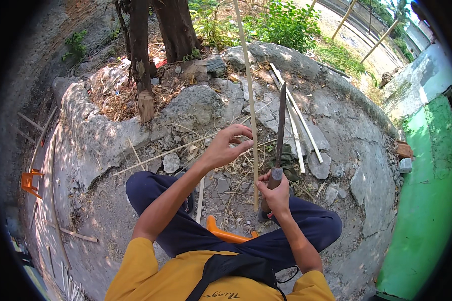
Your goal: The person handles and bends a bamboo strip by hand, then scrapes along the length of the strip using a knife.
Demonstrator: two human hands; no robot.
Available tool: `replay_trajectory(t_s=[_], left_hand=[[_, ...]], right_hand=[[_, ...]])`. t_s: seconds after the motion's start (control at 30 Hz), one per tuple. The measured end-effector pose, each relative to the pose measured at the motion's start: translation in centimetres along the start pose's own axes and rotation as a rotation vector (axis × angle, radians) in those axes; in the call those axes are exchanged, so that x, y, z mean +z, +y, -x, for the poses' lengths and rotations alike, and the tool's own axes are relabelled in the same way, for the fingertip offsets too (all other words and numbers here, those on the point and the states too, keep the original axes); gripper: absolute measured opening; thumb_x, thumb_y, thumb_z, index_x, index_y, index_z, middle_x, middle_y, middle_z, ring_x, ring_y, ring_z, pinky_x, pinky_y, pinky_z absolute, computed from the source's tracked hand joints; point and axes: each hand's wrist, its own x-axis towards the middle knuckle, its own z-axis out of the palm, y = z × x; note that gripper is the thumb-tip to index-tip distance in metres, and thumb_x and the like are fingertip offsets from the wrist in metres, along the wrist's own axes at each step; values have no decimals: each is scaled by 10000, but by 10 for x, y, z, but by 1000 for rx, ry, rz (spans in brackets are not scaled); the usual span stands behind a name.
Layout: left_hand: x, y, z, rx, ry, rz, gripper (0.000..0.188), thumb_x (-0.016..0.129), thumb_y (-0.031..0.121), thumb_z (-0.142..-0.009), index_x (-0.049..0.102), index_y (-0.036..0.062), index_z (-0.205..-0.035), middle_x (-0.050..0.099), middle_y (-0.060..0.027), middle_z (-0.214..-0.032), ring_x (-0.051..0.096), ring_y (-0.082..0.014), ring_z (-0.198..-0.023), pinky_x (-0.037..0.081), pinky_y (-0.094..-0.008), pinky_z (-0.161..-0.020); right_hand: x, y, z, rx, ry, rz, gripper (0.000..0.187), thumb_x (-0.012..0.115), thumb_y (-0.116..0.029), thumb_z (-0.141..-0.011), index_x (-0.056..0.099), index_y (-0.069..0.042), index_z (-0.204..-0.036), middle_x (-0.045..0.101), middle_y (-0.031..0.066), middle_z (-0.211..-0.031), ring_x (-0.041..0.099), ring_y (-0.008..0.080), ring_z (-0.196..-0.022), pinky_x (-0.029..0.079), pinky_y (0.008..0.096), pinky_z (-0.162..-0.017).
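Observation:
A long, thin bamboo strip (249, 90) stands nearly upright in front of me, its lower end between my legs. My left hand (229, 146) is beside the strip at mid-height, with thumb and fingers curved and apart; the fingertips are close to it, and whether they touch is unclear. In my right hand (275, 193) is a long knife (281, 125), gripped by its thick handle, the dark blade pointing up and away. The right thumb and fingertip also meet the strip's lower part.
Pale strips (299, 120) lie on broken concrete at the right. A thin stick (165, 150) and shavings lie ahead. Beyond are a tree trunk (143, 65) and a rough concrete ledge (196, 103). An orange plastic piece (221, 232) sits between my legs; a green wall (422, 200) stands right.

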Motion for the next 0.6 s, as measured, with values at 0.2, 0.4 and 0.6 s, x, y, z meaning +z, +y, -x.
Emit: replay_trajectory(t_s=[0.2, 0.4, 0.6], left_hand=[[-2, 4, 2, -93, -76, 101, 192, 712, 174, -965, 664, 26, -1078, 730, -50, -1001, 695, -127, -937, 566, -311, -866], [-2, 8, 4, -110, -99, 216, 176, 710, 161, -972, 625, 23, -1041, 744, -63, -951, 719, -125, -904, 577, -289, -811], [-3, 18, 6, -51, -87, 93, 180, 702, 141, -969, 610, -9, -1008, 753, -101, -887, 732, -132, -841, 581, -299, -764]], right_hand=[[1, 0, 0, 15, -5, -4, 337, 790, -29, -799, 518, -41, -998, 681, 67, -903, 638, 103, -800, 530, 268, -720], [2, 1, -2, 22, 0, -3, 337, 793, -31, -801, 519, -42, -996, 689, 73, -905, 648, 105, -796, 535, 263, -690], [3, 2, -3, 45, -8, -23, 357, 790, -45, -819, 497, -57, -1023, 708, 97, -925, 568, 63, -583, 455, 212, -503]])
